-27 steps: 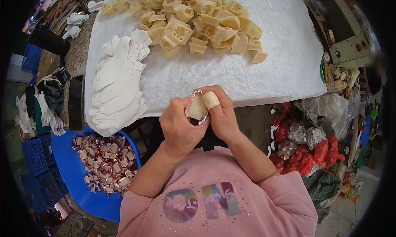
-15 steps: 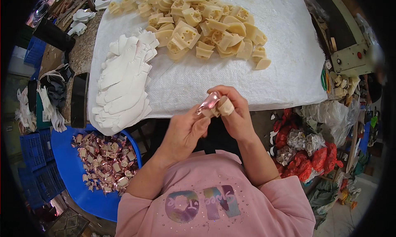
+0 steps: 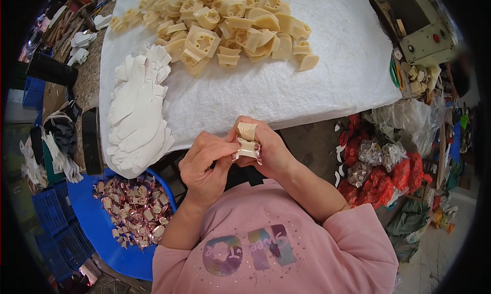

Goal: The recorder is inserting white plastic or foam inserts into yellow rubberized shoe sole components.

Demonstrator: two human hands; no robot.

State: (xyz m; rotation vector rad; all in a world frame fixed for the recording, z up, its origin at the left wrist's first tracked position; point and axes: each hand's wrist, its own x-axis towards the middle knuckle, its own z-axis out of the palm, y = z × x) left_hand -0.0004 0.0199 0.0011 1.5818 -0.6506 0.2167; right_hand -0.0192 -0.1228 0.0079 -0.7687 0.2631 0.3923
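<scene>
Close to my body, beyond the edge of the white-covered table, my right hand (image 3: 271,152) grips a small block-shaped piece (image 3: 249,149), possibly a shoe heel. Its beige side faces up, and shiny pink metallic covering shows along its edges. A cream wrapping (image 3: 247,131) sits over what looks like my right thumb. The fingers of my left hand (image 3: 203,160) are pinched at the left edge of the piece, against the pink covering. My right fingers underneath are partly hidden.
White thin cut pieces (image 3: 138,110) lie overlapped on the table's white cloth (image 3: 220,97), near a heap of beige moulded pieces (image 3: 235,25). At lower left, a blue basin (image 3: 94,232) holds many pink-covered pieces (image 3: 135,207). Red bags (image 3: 378,186) lie on the right.
The held piece has turned from its shiny pink face to its beige side. Both hands now sit further left in view, and my left fingers have moved onto its edge. The whole view has shifted.
</scene>
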